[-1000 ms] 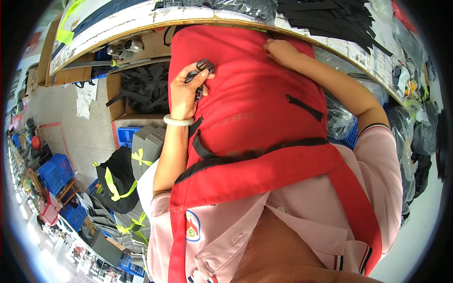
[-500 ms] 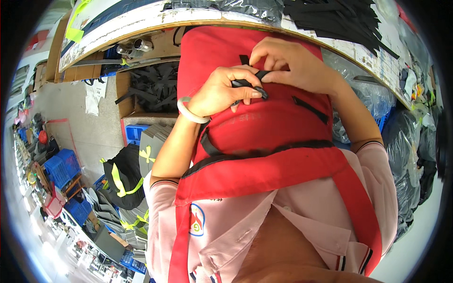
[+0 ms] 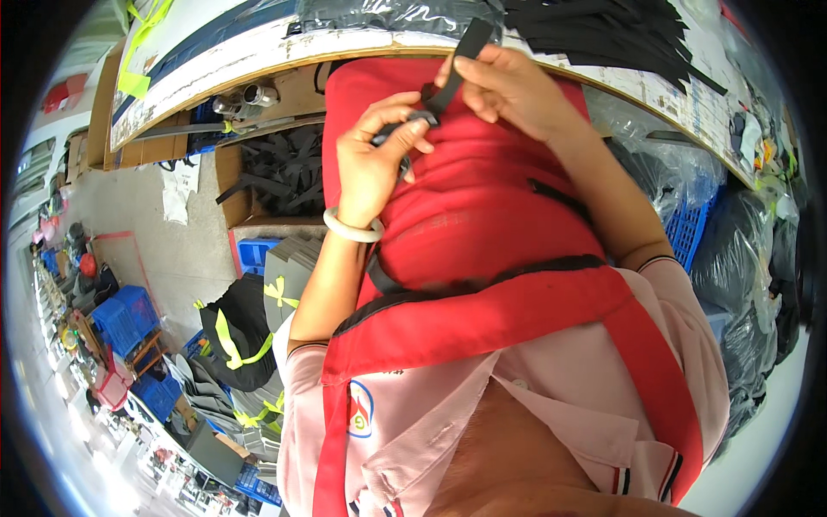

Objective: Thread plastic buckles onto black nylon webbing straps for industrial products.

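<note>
Above the red apron over my lap, both hands are raised near the table edge. My left hand is closed, thumb against fingers, on a small dark buckle. From the buckle a flat black webbing strap runs up and to the right. My right hand pinches this strap between thumb and fingers, and its free end sticks up past the fingertips. How the strap passes through the buckle is partly hidden by my left fingers.
A worn white worktable curves across the far side, bearing a pile of black straps. Below it at left stands a cardboard box of black pieces. Plastic-wrapped black goods and a blue crate are at right.
Both hands have moved away from me, toward the table, and my left hand has shifted left. The strap's end now stands up longer in my right hand.
</note>
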`<state>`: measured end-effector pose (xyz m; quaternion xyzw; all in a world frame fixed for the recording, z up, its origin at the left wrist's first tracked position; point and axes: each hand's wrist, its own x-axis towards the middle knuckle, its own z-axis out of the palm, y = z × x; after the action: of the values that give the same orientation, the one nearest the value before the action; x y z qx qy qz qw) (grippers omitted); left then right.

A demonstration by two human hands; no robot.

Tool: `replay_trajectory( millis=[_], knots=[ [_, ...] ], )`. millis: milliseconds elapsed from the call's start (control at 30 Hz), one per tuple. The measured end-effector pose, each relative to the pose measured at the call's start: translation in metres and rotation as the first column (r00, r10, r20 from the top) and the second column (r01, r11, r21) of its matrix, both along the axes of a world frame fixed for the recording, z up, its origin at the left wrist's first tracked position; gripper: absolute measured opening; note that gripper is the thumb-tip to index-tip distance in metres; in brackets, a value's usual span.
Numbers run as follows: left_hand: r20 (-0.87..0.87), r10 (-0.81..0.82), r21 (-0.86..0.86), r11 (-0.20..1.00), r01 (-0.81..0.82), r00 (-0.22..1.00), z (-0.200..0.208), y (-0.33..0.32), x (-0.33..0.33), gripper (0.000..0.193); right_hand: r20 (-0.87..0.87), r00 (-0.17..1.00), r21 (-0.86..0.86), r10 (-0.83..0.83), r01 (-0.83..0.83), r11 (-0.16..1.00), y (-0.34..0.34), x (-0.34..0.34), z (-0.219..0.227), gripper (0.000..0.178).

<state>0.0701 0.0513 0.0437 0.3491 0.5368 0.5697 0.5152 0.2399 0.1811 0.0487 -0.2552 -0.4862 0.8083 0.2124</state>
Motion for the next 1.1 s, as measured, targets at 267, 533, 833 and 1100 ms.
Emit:
replay_trajectory(
  millis=[267,533,833,1100],
  knots=[
    [-0.01,0.153,-0.055,0.987,-0.153,0.988,-0.004,0.006,-0.011,0.011,0.28,0.948,0.055,0.152,-0.174,0.983,-0.038,-0.014,0.021,0.022],
    [-0.081,0.186,0.0,0.982,-0.186,0.979,-0.009,0.006,-0.009,0.01,0.141,0.989,-0.109,0.049,-0.034,0.993,-0.038,-0.018,0.009,0.022],
    [-0.724,0.316,0.469,0.877,0.102,0.614,-0.017,0.007,-0.018,0.011,0.059,0.991,-0.091,-0.117,0.122,0.988,-0.039,-0.025,-0.014,0.027],
    [0.398,0.145,-0.201,0.977,-0.069,0.906,-0.017,0.004,-0.016,0.015,0.062,0.94,0.569,-0.335,0.243,0.786,-0.05,-0.033,-0.018,0.01]
  ],
)
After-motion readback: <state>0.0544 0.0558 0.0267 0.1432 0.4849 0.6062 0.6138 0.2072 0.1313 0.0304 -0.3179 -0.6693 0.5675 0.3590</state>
